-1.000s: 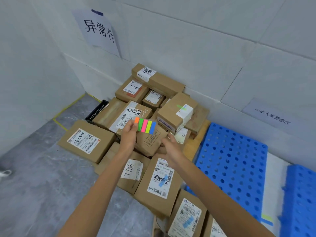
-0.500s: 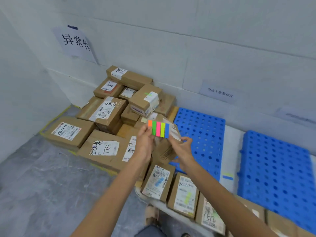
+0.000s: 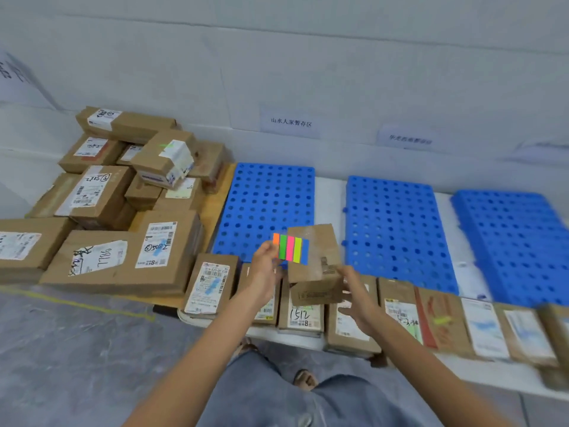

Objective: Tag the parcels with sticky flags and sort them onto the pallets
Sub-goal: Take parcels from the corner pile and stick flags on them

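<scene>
The left hand (image 3: 264, 274) has its fingers (image 3: 267, 249) pinched shut on a pad of sticky flags (image 3: 291, 248), its coloured strips fanned upward. The right hand (image 3: 354, 295) has its fingers wrapped around a small brown parcel (image 3: 315, 266), lifted above the row of parcels (image 3: 400, 315) along the near edge and in front of the first blue pallet (image 3: 264, 201). The step in hand looks like tagging: next, a flag likely has to be peeled and pressed onto the held box, then the box set on the proper pallet, which means reading its label first.
</scene>
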`<state>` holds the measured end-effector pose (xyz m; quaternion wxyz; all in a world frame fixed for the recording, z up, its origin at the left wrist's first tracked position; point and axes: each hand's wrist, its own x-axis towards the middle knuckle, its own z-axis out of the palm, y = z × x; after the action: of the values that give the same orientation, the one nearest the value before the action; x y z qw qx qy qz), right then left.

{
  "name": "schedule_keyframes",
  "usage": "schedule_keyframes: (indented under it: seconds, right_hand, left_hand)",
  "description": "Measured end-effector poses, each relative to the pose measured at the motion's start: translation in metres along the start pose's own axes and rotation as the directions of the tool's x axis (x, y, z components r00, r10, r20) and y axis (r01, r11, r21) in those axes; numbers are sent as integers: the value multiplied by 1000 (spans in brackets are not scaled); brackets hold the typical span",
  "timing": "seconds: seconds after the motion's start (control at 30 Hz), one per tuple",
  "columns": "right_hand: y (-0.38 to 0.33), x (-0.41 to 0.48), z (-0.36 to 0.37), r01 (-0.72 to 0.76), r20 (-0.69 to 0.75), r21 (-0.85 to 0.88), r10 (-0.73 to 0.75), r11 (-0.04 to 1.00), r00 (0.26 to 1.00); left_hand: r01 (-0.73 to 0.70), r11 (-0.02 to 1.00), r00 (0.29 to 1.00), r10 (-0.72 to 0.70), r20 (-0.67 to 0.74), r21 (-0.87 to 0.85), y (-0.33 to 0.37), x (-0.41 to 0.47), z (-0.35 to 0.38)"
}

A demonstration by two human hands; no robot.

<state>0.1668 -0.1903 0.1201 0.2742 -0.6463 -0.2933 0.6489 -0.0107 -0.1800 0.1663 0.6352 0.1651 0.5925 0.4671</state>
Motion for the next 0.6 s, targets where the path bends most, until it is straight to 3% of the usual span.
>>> schedule_keyframes:
  seconds: [0.17,0.27,0.33,0.43,0.6]
  right_hand:
    - [38,-1,-27,-10,32,-254,19,967,999]
    - [48,-2,-33,100,10,-444,-107,890,994]
    - [50,-6,-36,244,1,-540,-289,806,957]
    - [40,-17,-36,520,66,-697,-677,494,733]
    - [-2,-37,-7,685,267,-710,-837,164,477]
  left_hand:
    - [77,972,996,-85,25,224,-26,-8,-3]
    - [114,954,992,-126,23,276,-33,-12,-11]
    - [99,949,995,-104,3,298,-34,-15,-16]
    - [27,960,1000,-23,-18,279,-33,-17,-21]
    - [-55,979,991,30,128,197,-24,-29,-17]
